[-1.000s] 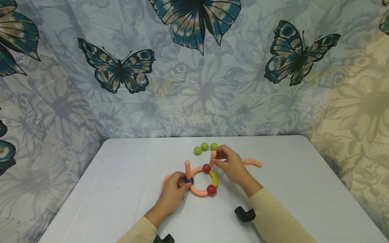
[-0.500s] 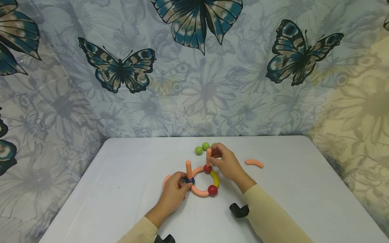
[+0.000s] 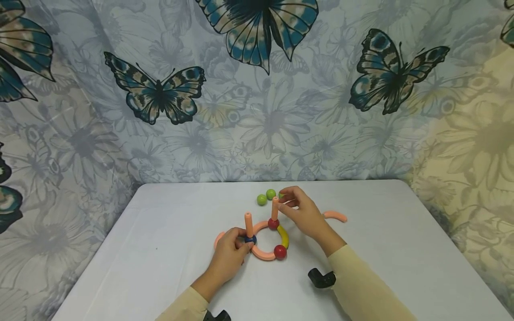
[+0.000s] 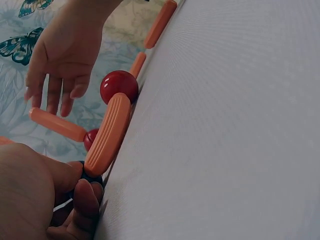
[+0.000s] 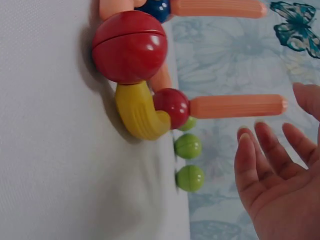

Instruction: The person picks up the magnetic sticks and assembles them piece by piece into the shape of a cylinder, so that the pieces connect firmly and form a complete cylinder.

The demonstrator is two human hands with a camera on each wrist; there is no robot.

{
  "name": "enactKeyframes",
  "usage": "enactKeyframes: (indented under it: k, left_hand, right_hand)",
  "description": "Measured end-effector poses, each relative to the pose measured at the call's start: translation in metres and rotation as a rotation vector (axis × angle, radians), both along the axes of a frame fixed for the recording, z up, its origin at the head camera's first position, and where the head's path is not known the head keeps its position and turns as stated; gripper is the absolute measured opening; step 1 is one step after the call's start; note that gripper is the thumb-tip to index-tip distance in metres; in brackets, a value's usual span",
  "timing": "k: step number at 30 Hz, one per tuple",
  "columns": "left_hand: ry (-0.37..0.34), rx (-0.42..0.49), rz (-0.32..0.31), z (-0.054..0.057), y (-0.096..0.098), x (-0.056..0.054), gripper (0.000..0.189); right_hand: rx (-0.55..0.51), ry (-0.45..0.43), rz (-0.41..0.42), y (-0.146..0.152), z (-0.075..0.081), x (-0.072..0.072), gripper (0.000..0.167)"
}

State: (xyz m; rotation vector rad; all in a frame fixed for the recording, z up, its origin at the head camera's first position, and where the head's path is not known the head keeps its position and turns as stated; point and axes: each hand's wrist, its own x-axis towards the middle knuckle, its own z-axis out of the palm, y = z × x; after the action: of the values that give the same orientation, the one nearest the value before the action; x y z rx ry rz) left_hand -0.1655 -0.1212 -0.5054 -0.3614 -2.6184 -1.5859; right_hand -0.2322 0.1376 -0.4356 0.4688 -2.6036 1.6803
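A ring of toy building pieces lies on the white table: a blue ball (image 3: pixel 250 240), two red balls (image 3: pixel 280 252), curved orange bars (image 3: pixel 263 255) and a curved yellow bar (image 5: pixel 137 112). My left hand (image 3: pixel 228 252) pinches the blue ball between thumb and fingers. One straight orange rod (image 3: pixel 249 225) stands upright on that ball. A second orange rod (image 5: pixel 239 106) stands in the far red ball (image 5: pixel 171 107). Beside its top, my right hand (image 3: pixel 303 215) is spread with nothing in it; the right wrist view shows a gap between fingers and rod.
Several green balls (image 3: pixel 262 199) sit behind the ring, one partly hidden by the right hand. A loose curved orange bar (image 3: pixel 335 216) lies right of that hand. Another orange piece (image 3: pixel 218 239) shows behind the left hand. Black wrist-worn parts (image 3: pixel 321 278) hang below the sleeves.
My right hand brought the second rod left onto the far red ball, then let go and drew slightly away to the right. My left hand has stayed on the blue ball.
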Motion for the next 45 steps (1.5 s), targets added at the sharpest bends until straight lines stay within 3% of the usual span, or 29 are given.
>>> enactKeyframes:
  k: [9,14,21,29,37,45]
  left_hand:
    - [-0.006,0.004,-0.002,0.003,0.000,0.001,0.021]
    - [-0.009,0.005,0.001,0.004,-0.001,0.002,0.021]
    - [-0.026,0.003,0.020,0.002,-0.001,0.002,0.020]
    - [-0.022,0.014,0.016,0.004,0.001,0.002,0.020]
    - [-0.014,0.011,0.009,0.003,0.001,0.001,0.020]
    - [-0.008,-0.006,0.008,0.003,0.000,0.000,0.020]
  right_hand:
    - [-0.268,-0.131,0.090,0.024,0.010,0.014,0.052]
    - [-0.331,-0.167,0.117,0.038,0.013,0.025,0.059]
    - [-0.323,-0.146,0.109,0.065,0.002,0.043,0.056]
    - [-0.335,-0.124,0.085,0.112,-0.023,0.056,0.046]
    - [-0.355,-0.182,-0.074,0.137,-0.049,0.062,0.047]
    - [-0.094,-0.157,-0.068,0.139,-0.060,0.059,0.054]
